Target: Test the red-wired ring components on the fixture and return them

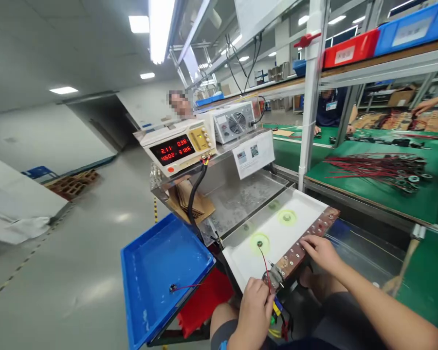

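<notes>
A small round part (pixel 260 243) with a red wire rests in the nearer yellow-green ring on the white board (pixel 241 260). Its wire runs down to my left hand (pixel 256 304), whose closed fingers hold the wire's end beside a metal clamp (pixel 273 278). My right hand (pixel 319 250) lies at the brown strip with metal studs (pixel 295 255), fingers curled and fingertips at its edge; whether they pinch anything is too small to tell. Farther back on the board is a second ring (pixel 287 218) with a small part in its middle.
A blue tray (pixel 160 257) at the left holds one wired part (pixel 173 288). Behind the board stands a power supply (pixel 177 146) with red digits and a black cable. Wired parts (pixel 397 170) lie bundled on the green bench at the right. Other people sit farther back.
</notes>
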A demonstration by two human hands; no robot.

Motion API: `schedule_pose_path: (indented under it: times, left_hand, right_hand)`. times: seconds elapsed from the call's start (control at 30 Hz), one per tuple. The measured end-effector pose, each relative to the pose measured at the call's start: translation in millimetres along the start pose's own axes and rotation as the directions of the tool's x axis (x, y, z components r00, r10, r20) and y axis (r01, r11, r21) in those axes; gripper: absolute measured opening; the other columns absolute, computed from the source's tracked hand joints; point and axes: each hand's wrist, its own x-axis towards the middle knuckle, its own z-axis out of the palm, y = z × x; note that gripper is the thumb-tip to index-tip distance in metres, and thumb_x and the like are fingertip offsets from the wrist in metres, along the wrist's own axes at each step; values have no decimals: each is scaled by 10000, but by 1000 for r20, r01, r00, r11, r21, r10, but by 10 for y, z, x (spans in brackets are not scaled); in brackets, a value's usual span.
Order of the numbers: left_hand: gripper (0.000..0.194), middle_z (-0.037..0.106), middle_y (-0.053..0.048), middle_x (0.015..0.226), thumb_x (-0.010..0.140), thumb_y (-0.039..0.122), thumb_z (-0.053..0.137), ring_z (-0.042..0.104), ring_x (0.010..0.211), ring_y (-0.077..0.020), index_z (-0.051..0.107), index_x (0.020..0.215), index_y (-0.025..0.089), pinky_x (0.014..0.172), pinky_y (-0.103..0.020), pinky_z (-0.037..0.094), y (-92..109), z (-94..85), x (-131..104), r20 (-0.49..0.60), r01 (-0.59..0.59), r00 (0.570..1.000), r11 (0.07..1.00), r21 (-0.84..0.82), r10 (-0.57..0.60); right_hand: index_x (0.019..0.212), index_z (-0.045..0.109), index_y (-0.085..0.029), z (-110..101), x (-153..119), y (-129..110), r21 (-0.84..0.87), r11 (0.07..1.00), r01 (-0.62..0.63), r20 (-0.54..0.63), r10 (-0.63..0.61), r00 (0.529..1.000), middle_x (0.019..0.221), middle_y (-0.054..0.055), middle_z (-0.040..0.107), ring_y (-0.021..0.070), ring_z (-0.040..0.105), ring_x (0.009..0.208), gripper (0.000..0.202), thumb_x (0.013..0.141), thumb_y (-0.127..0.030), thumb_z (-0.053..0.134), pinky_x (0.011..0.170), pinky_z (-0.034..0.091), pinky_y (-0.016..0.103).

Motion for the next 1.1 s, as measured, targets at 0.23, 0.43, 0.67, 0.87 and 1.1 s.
schedule_pose_path:
  times: [0.23,0.43,0.67,0.87,1.1]
  left_hand:
    - [177,573,-38,805,915,96,506,526,784,-193,508,771,199,656,-303,446,3,-40,20,-25,-36,999,999,-19,35]
    - [184,557,-38,812,909,81,492,530,812,-203,485,770,201,693,-322,454,-52,52,-24,-36,-25,999,1000,-14,24]
    - [184,558,-36,794,941,132,506,520,783,-196,494,771,199,679,-306,445,-55,10,11,-25,-66,998,998,-12,65]
    - [188,566,-36,783,950,166,503,527,774,-199,512,767,203,674,-305,442,-49,-3,30,-53,-92,994,995,-22,91]
    - [261,594,-28,727,939,336,543,549,724,-194,564,708,216,684,-303,450,-322,90,64,-69,-39,997,969,-244,23]
  right_hand:
    - [880,739,-197,18,-9,8,21,1000,-3,-6,3,1000,909,75,765,232,706,840,327,907,-377,466,779,511,337]
    - [860,733,-199,60,0,74,16,999,37,-51,-36,998,876,63,757,214,698,802,299,913,-357,485,758,504,324]
    - [914,741,-188,37,-4,34,-9,1000,7,-19,-7,1000,919,67,762,212,704,851,255,921,-294,509,791,503,316]
    - [1026,722,-168,59,64,-227,-235,971,36,73,-20,997,1029,99,746,211,691,957,252,956,-253,495,859,499,312]
    - [1075,707,-122,585,612,-853,-407,878,252,457,-43,888,1058,150,723,247,688,995,244,873,-163,575,806,529,311]
